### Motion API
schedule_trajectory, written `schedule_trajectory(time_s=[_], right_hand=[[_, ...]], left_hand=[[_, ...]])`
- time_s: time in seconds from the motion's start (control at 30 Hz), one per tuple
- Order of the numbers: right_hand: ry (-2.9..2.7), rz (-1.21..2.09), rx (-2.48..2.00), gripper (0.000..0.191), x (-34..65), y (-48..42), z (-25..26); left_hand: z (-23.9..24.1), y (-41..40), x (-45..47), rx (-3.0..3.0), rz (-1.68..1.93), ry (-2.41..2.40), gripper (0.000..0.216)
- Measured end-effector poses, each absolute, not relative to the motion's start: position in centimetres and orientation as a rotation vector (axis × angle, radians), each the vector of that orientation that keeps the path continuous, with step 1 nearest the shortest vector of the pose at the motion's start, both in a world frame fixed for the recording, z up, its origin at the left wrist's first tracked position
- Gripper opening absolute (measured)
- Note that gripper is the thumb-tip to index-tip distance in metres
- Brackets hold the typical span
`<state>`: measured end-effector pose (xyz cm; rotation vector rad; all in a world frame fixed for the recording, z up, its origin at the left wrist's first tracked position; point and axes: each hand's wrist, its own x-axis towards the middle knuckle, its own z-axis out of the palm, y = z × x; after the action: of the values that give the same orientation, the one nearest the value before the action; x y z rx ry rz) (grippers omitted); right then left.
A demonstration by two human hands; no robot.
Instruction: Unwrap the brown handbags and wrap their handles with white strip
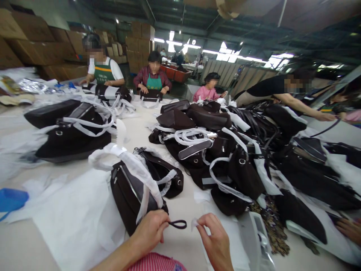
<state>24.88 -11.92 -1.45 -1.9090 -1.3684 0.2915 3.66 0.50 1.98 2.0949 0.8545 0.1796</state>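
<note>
A dark brown handbag (132, 188) lies on white wrapping paper (79, 218) in front of me, its straps wound in white paper strips. My left hand (150, 231) is closed in a pinch on a small dark strap loop (178, 224) at the bag's near end. My right hand (216, 241) is closed in a pinch on a small piece of white paper (194, 223) just right of the loop. The two hands are a short gap apart.
Piles of dark bags with paper-wrapped straps (222, 158) cover the white table (28, 248); another pile (70, 128) lies at left. Several people work along the far and right sides. A blue object (11, 199) sits at the left edge. Cardboard boxes (42, 45) stack behind.
</note>
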Motion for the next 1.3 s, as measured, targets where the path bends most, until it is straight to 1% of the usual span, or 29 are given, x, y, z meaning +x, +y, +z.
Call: schedule_trajectory(time_s=[0.1, 0.3, 0.47, 0.6, 0.67, 0.7, 0.77, 0.87, 0.9, 1.03, 1.3], right_hand=[[-1.344, 0.380, -2.005, 0.033, 24.2, -13.0, -1.5], [-1.242, 0.576, -2.015, 0.039, 22.9, -15.3, -2.5], [-1.268, 0.473, -1.953, 0.030, 21.7, -16.3, -1.9], [-1.310, 0.534, -1.903, 0.025, 20.8, -16.8, -1.7], [-1.251, 0.556, -1.851, 0.027, 20.2, -17.2, -2.0], [-1.215, 0.552, -1.829, 0.031, 19.9, -17.3, -2.2], [-1.200, 0.522, -1.807, 0.036, 19.3, -17.6, -2.5], [-1.267, 0.456, -1.841, 0.025, 19.2, -17.7, -2.4], [-1.276, 0.427, -1.854, 0.025, 19.3, -17.6, -2.2], [-1.346, 0.292, -1.845, 0.028, 19.8, -17.5, -1.4], [-1.286, 0.097, -1.958, 0.033, 19.3, -16.7, -1.3]], left_hand=[[2.0, 0.5, 3.5, 2.102, 0.180, 0.842, 0.019], [1.8, 0.6, 3.0, 2.065, 0.207, 0.797, 0.018], [1.5, 0.6, 2.7, 2.054, 0.217, 0.777, 0.020], [1.6, 0.6, 2.6, 2.047, 0.203, 0.759, 0.020], [1.7, 0.5, 2.6, 2.050, 0.198, 0.758, 0.020], [1.7, 0.5, 2.6, 2.052, 0.198, 0.759, 0.019], [1.8, 0.5, 2.5, 2.053, 0.203, 0.759, 0.018], [1.8, 0.4, 2.4, 2.059, 0.200, 0.762, 0.018], [1.7, 0.4, 2.4, 2.062, 0.196, 0.763, 0.019], [1.4, 0.5, 2.4, 2.059, 0.197, 0.748, 0.018], [1.1, 0.4, 2.1, 2.078, 0.213, 0.734, 0.018]])
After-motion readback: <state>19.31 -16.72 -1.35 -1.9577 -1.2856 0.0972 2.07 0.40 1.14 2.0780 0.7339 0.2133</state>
